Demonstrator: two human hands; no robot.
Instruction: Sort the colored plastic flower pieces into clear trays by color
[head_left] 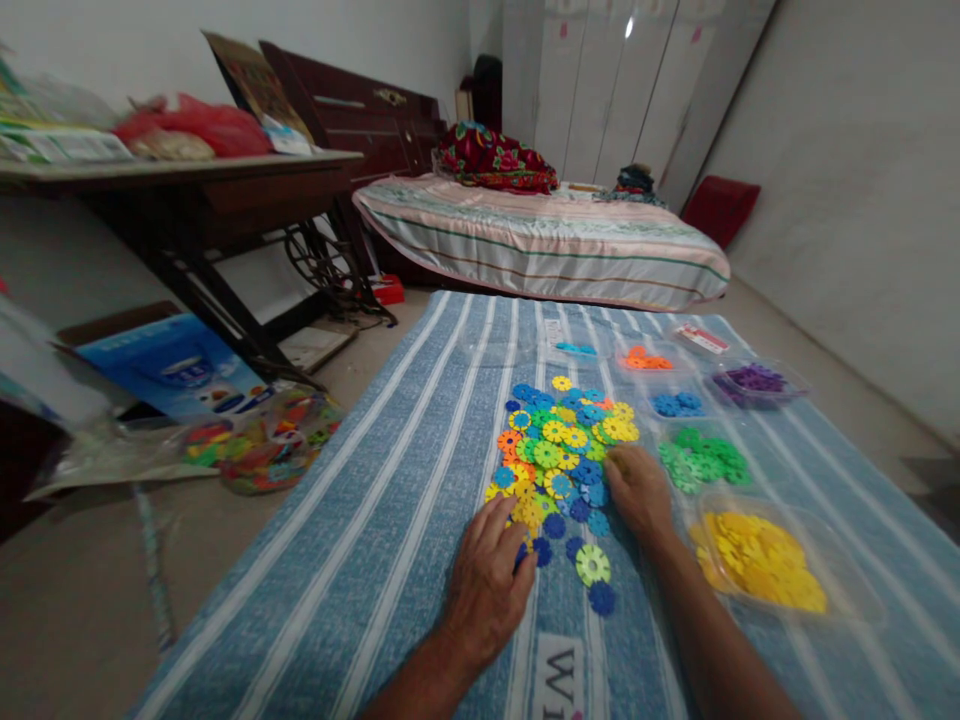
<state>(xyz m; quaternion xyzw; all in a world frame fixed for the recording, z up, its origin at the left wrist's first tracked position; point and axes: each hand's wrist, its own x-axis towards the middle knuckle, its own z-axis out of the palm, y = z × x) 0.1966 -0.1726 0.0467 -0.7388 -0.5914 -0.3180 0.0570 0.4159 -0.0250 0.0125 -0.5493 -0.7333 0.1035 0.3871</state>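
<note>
Left hand [487,585], right hand [637,490], mixed discs [562,450], sorted trays [847,570]

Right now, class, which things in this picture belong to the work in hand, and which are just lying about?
In use:
left hand and right hand, both on the mixed discs
yellow tub
green discs
blue discs
purple tub
orange discs
mat

Lying about:
bed
sewing table
blue box
toy bag
</note>
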